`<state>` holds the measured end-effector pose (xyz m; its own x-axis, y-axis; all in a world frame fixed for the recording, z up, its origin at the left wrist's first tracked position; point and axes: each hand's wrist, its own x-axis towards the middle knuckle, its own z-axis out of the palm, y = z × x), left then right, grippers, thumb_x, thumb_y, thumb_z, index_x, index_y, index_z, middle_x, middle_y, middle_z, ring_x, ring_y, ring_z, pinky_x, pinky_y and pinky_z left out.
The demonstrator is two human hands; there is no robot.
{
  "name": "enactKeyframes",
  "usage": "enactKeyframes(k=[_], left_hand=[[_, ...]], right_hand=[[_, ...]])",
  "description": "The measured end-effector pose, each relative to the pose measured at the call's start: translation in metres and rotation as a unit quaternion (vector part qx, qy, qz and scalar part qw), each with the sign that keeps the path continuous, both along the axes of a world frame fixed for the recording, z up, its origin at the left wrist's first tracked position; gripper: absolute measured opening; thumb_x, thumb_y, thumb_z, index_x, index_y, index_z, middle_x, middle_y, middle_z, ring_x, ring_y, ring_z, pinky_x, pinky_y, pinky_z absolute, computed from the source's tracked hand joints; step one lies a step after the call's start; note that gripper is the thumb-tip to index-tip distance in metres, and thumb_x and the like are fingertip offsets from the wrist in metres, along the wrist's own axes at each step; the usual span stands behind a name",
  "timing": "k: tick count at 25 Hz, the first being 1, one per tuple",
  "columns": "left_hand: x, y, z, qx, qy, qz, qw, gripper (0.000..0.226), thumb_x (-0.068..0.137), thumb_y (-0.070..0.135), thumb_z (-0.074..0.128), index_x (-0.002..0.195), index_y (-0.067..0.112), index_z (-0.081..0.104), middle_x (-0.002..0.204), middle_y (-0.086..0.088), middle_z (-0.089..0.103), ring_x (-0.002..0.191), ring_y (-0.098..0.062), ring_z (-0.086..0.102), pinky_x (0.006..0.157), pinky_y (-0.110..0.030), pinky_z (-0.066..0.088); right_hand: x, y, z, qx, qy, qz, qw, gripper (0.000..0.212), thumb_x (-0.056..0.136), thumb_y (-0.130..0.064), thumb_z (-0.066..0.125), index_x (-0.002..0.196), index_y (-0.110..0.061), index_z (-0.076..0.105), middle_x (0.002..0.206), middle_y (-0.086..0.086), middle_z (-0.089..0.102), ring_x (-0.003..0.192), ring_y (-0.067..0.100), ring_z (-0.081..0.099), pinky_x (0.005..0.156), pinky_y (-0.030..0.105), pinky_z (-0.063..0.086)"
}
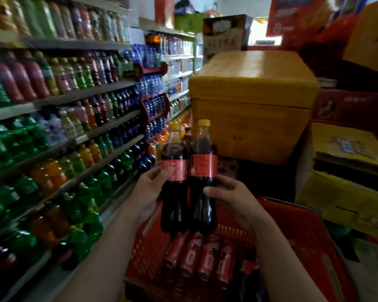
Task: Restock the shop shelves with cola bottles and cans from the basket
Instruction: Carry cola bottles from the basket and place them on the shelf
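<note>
hands grip cola bottles — yellow box behind.

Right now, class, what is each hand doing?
Left hand: grips the left cola bottle.
Right hand: grips the right cola bottle.

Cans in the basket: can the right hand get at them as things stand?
Probably not yet: the right hand grips the right bottle, the left hand the left bottle, both just above the cans in the basket. Nothing else covers them.
</note>
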<state>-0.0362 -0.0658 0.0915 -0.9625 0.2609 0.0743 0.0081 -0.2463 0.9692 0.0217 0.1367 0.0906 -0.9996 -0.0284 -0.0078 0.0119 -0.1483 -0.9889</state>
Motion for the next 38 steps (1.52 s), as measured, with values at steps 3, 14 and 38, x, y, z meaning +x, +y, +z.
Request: enactKeyframes(k=[3,14,38], left_hand=[[0.03,-0.027,0.013,0.013,0.015,0.092,0.996,0.019,0.073,0.032,0.066,0.084,0.018,0.074,0.083,-0.001,0.076,0.076,-0.014,0.072,0.068,-0.026,0.055],[0.196,-0.125,0.01,-0.016,0.046,0.398,0.916,0.019,0.085,0.033,0.06,0.094,0.019,0.07,0.084,0.001,0.073,0.074,-0.013,0.068,0.066,-0.027,0.054],[0.342,-0.347,0.0,-0.009,0.073,0.586,0.807,0.026,0.074,0.031,0.067,0.096,0.018,0.071,0.093,-0.002,0.074,0.089,-0.016,0.069,0.078,-0.029,0.054]], right_hand=[[-0.013,-0.021,0.006,-0.02,0.014,0.091,0.996,0.042,0.074,-0.002,0.075,0.115,-0.007,0.069,0.109,0.014,0.074,0.104,0.029,0.07,0.092,0.038,0.054],[0.019,-0.149,0.006,-0.02,0.052,0.431,0.901,0.043,0.068,-0.012,0.075,0.111,-0.011,0.07,0.105,0.008,0.074,0.098,0.023,0.071,0.08,0.031,0.058],[0.105,-0.435,-0.001,-0.007,0.05,0.579,0.814,0.056,0.069,-0.008,0.078,0.123,-0.013,0.065,0.113,0.01,0.073,0.107,0.027,0.069,0.096,0.047,0.052]])
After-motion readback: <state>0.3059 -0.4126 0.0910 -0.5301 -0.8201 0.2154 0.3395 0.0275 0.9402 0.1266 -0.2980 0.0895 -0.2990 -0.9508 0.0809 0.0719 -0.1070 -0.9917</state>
